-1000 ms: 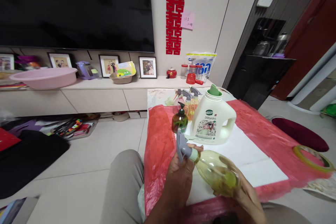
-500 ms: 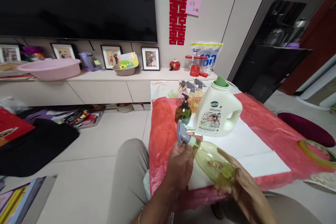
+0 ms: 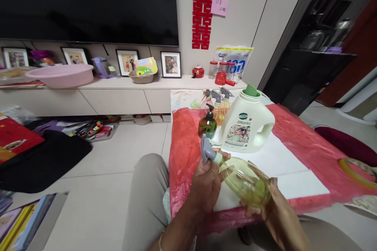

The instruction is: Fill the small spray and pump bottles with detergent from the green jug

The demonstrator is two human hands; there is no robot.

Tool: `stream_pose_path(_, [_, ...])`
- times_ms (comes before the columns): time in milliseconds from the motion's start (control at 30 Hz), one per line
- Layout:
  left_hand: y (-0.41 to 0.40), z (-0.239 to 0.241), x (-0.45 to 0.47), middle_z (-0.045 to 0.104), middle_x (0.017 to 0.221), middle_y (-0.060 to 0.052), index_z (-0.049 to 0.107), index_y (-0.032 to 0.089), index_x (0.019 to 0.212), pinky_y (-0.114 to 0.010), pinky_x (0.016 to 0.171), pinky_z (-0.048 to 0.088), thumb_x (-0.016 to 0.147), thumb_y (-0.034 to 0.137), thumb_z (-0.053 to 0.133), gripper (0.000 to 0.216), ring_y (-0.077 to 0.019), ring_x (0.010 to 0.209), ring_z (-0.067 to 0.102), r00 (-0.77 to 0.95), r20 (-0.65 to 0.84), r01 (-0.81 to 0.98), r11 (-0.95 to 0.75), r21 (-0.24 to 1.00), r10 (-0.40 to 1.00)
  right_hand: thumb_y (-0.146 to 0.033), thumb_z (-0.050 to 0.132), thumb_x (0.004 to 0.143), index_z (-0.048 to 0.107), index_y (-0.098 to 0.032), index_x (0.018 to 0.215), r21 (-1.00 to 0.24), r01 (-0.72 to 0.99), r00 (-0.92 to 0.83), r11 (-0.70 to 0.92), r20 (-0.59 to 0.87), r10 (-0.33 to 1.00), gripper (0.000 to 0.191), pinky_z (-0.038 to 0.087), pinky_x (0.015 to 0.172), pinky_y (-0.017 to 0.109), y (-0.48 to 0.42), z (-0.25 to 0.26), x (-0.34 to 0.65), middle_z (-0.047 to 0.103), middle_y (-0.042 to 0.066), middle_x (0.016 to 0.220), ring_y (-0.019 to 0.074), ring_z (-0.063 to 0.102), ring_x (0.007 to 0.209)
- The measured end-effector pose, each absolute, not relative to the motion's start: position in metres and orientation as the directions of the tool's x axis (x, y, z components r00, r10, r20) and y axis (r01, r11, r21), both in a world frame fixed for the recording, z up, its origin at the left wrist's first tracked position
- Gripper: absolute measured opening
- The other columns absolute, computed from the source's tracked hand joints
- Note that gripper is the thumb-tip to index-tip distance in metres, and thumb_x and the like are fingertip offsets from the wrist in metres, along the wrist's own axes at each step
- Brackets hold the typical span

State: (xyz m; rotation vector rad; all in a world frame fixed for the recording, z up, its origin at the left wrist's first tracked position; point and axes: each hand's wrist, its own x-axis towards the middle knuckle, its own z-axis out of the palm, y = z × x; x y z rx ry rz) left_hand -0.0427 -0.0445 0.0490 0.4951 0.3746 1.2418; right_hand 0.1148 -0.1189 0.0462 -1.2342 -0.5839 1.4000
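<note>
A clear yellow-green spray bottle [image 3: 246,180] with a grey trigger head lies tilted between my two hands, above the near edge of the table. My left hand [image 3: 206,178] is closed around its neck, just below the trigger head. My right hand [image 3: 275,208] grips the bottle's base end, with the thumb on top. Just beyond the bottle stands a large pale-green detergent jug [image 3: 250,121] with a green spout. Left of the jug are a dark pump bottle [image 3: 207,125] and several spray bottles [image 3: 218,111] with grey triggers.
Red plastic sheeting [image 3: 184,145] and white paper [image 3: 294,180] cover the table. A roll of yellow tape [image 3: 343,164] lies at the right. Behind the table, a low cabinet [image 3: 118,102] holds a pink basin [image 3: 63,76], framed photos and red-lidded jars [image 3: 213,70].
The whole view has shifted slightly. Both hands still hold the spray bottle, which has turned a little about its length, and my right thumb has come up on its base.
</note>
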Motion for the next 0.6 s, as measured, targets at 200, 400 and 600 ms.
stream_pose_path(200, [-0.040, 0.045, -0.043, 0.065, 0.115, -0.005, 0.064, 0.026, 0.111, -0.039, 0.099, 0.052, 0.077, 0.036, 0.082, 0.040, -0.0231, 0.117, 0.059, 0.256, -0.074, -0.781, 0.251, 0.572, 0.964, -0.069, 0.069, 0.077, 0.031, -0.034, 0.157, -0.990, -0.069, 0.295, -0.121, -0.136, 0.946, 0.095, 0.057, 0.070, 0.029, -0.121, 0.046, 0.118, 0.040, 0.011, 0.152, 0.0241, 0.065, 0.101])
stream_pose_path(400, [-0.040, 0.049, -0.046, 0.068, 0.110, -0.005, 0.068, 0.021, 0.103, -0.038, 0.100, 0.049, 0.072, 0.032, 0.086, 0.037, -0.0228, 0.115, 0.062, 0.320, -0.069, -0.777, 0.304, 0.551, 0.945, -0.064, 0.073, 0.074, 0.037, -0.024, 0.154, -0.993, -0.026, 0.285, -0.116, -0.118, 0.951, 0.096, 0.056, 0.085, 0.029, -0.122, 0.051, 0.116, 0.047, 0.012, 0.146, 0.0257, 0.062, 0.112])
stream_pose_path(600, [-0.036, 0.052, -0.046, 0.070, 0.106, -0.005, 0.068, 0.019, 0.102, -0.035, 0.099, 0.049, 0.068, 0.031, 0.090, 0.042, -0.0208, 0.109, 0.065, 0.291, -0.048, -0.794, 0.269, 0.544, 0.956, -0.078, 0.056, 0.081, 0.021, -0.026, 0.159, -0.943, -0.206, 0.087, -0.263, -0.285, 0.955, 0.101, 0.053, 0.062, 0.031, -0.119, 0.041, 0.123, 0.057, 0.018, 0.132, 0.0203, 0.066, 0.079])
